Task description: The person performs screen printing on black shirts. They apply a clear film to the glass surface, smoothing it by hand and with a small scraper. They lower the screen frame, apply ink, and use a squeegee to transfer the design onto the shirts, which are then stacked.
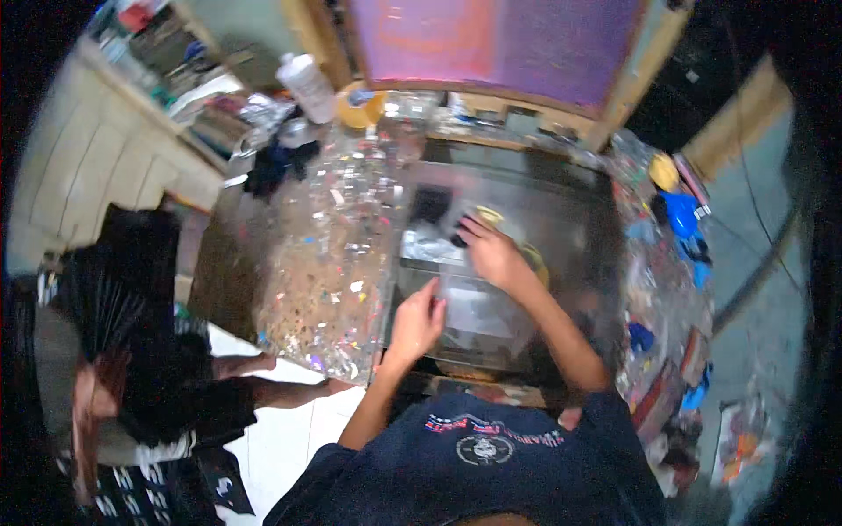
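My right hand (pixel 491 254) is closed around a small dark object (pixel 460 235), blurred, over a dark glossy work surface (pixel 570 289). A yellow ring-shaped item (pixel 487 213) lies just beyond those fingers, and another yellowish item (pixel 535 263) is partly behind the hand. Left of the dark object are a black square piece (pixel 430 204) and crumpled pale material (pixel 421 244). Nearer me, my left hand (pixel 417 324) has curled fingers at the edge of a translucent sheet (pixel 474 311); what they grip, if anything, is unclear.
A speckled board (pixel 307 263) adjoins on the left, with a white bottle (pixel 305 88) and yellow tape roll (pixel 360 103) behind. A purple framed screen (pixel 509 44) stands at the back. Clutter (pixel 680 219) lines the right edge. Another person (pixel 158 333) in dark clothing is at left.
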`<control>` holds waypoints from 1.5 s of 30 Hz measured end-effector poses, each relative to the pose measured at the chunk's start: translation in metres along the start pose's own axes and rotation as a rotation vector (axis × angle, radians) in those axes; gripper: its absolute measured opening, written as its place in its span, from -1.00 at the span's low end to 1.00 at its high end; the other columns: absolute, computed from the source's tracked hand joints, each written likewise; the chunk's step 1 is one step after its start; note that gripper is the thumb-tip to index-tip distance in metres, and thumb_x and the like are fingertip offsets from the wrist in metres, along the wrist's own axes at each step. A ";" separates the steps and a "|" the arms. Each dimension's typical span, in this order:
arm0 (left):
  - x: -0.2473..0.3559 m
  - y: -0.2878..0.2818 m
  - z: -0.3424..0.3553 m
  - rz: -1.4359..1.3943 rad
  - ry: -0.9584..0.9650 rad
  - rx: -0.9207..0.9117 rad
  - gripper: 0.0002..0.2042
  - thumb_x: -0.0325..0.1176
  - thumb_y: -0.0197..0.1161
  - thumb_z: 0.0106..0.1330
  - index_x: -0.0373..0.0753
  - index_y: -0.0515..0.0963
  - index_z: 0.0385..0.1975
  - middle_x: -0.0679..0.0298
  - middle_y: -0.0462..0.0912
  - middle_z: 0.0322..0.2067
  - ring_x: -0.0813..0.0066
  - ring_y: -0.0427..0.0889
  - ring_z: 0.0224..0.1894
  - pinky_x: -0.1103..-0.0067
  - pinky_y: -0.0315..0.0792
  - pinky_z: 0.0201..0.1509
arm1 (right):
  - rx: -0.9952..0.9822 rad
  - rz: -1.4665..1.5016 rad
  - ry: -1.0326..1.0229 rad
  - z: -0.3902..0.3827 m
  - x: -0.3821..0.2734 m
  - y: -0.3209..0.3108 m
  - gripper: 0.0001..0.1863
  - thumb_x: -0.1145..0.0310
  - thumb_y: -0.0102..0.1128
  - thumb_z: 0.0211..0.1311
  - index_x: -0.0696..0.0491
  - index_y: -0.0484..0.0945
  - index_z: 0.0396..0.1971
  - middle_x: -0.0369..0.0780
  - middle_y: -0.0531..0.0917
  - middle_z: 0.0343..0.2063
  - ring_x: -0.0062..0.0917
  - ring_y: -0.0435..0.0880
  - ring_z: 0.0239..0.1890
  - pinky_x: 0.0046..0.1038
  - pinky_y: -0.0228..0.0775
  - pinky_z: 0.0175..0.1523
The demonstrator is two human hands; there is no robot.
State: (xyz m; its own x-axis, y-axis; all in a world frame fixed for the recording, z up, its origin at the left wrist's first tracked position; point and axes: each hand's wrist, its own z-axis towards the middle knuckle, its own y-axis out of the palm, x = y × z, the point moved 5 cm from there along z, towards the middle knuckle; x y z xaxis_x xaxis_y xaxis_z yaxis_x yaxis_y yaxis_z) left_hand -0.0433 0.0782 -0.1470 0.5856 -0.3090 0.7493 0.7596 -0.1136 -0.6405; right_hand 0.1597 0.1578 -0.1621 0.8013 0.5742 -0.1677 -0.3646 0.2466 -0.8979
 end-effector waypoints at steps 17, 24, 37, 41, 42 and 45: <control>0.000 0.012 0.007 -0.040 -0.041 -0.102 -0.53 -0.33 0.31 0.34 -0.34 0.48 0.23 -0.15 0.71 -0.28 -0.11 0.72 -0.23 0.18 0.57 -0.08 | 0.023 0.122 0.460 -0.029 0.040 -0.039 -0.58 0.52 0.03 0.37 0.19 0.54 0.21 0.06 0.49 0.32 -0.03 0.41 0.40 -0.16 0.18 0.53; -0.003 0.011 0.006 -0.041 -0.026 -0.113 -0.52 -0.31 0.29 0.35 -0.36 0.46 0.24 -0.12 0.71 -0.29 -0.09 0.71 -0.23 0.18 0.56 -0.07 | 0.002 0.190 0.508 -0.034 0.044 -0.035 -0.58 0.52 0.01 0.42 0.18 0.52 0.23 0.05 0.43 0.37 -0.04 0.32 0.46 -0.18 0.11 0.56; 0.006 0.004 0.010 -0.074 -0.072 -0.083 -0.53 -0.34 0.33 0.33 -0.35 0.52 0.22 -0.12 0.74 -0.26 0.03 0.75 -0.28 0.30 0.60 -0.14 | 0.097 0.194 0.558 -0.015 0.073 -0.026 -0.62 0.47 -0.09 0.40 0.15 0.58 0.12 0.05 0.59 0.20 -0.01 0.56 0.25 -0.15 0.39 0.37; -0.001 0.004 0.009 -0.086 -0.095 -0.111 -0.53 -0.37 0.36 0.32 -0.32 0.52 0.23 -0.08 0.74 -0.36 0.11 0.74 -0.38 0.34 0.59 -0.20 | 0.029 0.197 0.145 -0.032 -0.002 -0.026 -0.52 0.58 0.07 0.22 0.14 0.56 0.18 -0.02 0.61 0.20 -0.10 0.54 0.31 -0.19 0.40 0.40; 0.001 0.001 0.010 -0.069 -0.084 -0.113 -0.53 -0.37 0.36 0.33 -0.32 0.52 0.23 -0.08 0.74 -0.36 0.11 0.74 -0.38 0.33 0.59 -0.20 | -0.035 0.128 0.045 -0.035 -0.013 -0.027 -0.51 0.59 0.09 0.19 0.14 0.57 0.16 -0.03 0.61 0.20 -0.11 0.54 0.31 -0.20 0.40 0.40; 0.014 -0.001 0.013 -0.084 -0.094 -0.153 -0.55 -0.37 0.34 0.33 -0.37 0.53 0.20 -0.13 0.72 -0.35 -0.01 0.74 -0.32 0.27 0.58 -0.17 | -0.010 0.049 0.313 -0.030 0.058 -0.033 -0.49 0.56 0.08 0.16 0.13 0.58 0.17 -0.07 0.57 0.27 -0.18 0.44 0.41 -0.25 0.30 0.49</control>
State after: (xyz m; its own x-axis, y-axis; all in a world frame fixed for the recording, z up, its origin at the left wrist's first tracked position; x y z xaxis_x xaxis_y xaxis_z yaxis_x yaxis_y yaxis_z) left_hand -0.0320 0.0858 -0.1335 0.5510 -0.2038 0.8092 0.7595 -0.2794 -0.5875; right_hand 0.2327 0.1600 -0.1547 0.8907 0.3163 -0.3264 -0.4027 0.2162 -0.8894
